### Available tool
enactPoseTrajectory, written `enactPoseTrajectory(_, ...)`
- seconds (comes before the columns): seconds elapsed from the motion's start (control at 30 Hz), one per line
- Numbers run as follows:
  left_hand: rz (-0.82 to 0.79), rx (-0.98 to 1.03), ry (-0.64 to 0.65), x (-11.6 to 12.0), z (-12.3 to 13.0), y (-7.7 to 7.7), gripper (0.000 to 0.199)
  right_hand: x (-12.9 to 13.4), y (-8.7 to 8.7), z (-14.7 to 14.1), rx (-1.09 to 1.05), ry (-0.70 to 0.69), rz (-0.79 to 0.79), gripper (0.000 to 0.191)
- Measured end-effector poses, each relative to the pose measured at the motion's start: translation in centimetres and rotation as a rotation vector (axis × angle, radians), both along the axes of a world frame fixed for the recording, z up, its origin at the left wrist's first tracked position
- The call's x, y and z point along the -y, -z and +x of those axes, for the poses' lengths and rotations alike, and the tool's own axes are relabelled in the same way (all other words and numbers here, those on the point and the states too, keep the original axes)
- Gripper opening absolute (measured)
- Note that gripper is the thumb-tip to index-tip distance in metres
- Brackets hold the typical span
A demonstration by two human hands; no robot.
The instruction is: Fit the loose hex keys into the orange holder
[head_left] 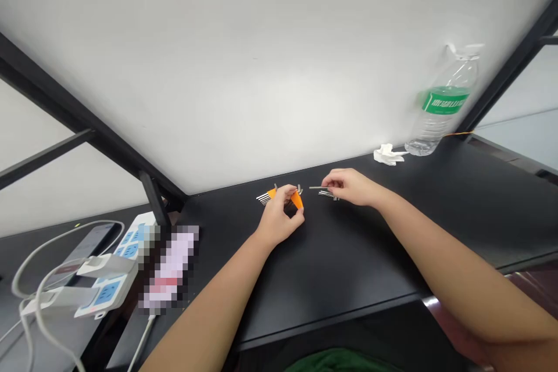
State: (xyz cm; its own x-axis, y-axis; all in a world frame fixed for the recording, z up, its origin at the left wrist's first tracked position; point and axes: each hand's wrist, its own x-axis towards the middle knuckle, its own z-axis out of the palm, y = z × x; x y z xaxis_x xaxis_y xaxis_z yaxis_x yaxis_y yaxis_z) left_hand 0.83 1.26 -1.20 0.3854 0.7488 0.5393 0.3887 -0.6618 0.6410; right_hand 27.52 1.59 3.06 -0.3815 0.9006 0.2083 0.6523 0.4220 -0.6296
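Gripping an orange key holder, the left hand faces the right hand pinching a hex key mid-table.

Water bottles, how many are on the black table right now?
1. The water bottle with a green label stands at the table's far right, by the wall, next to a crumpled tissue. None looks hidden.
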Motion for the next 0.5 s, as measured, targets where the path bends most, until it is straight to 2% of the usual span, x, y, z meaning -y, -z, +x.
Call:
enactPoseTrajectory(0.1, 0.006, 0.004, 0.009, 0.1, 0.0, -0.1, 0.054, 0.9, -0.3, -1.1, -0.033, -0.130, 0.140, 0.022)
enactPoseTrajectory(0.17, 0.005, -0.001, 0.014, 0.1, 0.1, -0.2, 0.053, 1.2, -0.2, -1.5, -0.034, -0.165, 0.203, 0.024)
enactPoseTrajectory(0.5, 0.034, -0.094, 0.022, 0.5, 0.1, -0.5, 0.053, 1.4, 0.1, -1.8, 0.030, -0.184, 0.328, 0.027)
